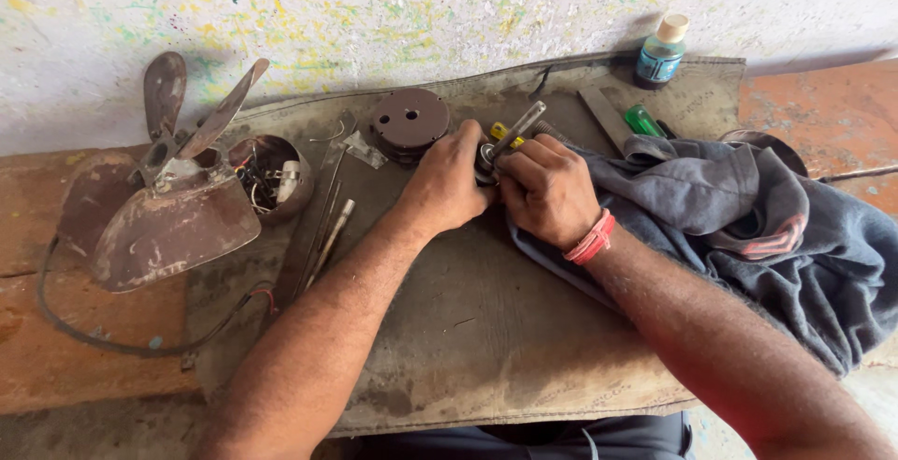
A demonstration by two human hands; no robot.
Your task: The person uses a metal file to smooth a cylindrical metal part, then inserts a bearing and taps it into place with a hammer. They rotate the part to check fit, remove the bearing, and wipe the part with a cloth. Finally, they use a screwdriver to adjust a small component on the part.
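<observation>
A mat (486,329) lies on the bench (56,357), against the wall (449,2). Both hands meet at mat centre around a small metal part (488,163), left hand (447,184) beside right hand (547,189). Behind them sits a round housing (410,122). Fan blades (178,179) lie left, a cloth (748,226) right, a bottle (660,52) behind.

Light: even, soft daylight; I see only faint shadows under my forearms. Focus: sharp at centre. Edges: slight wide-angle bending, no glare.
</observation>
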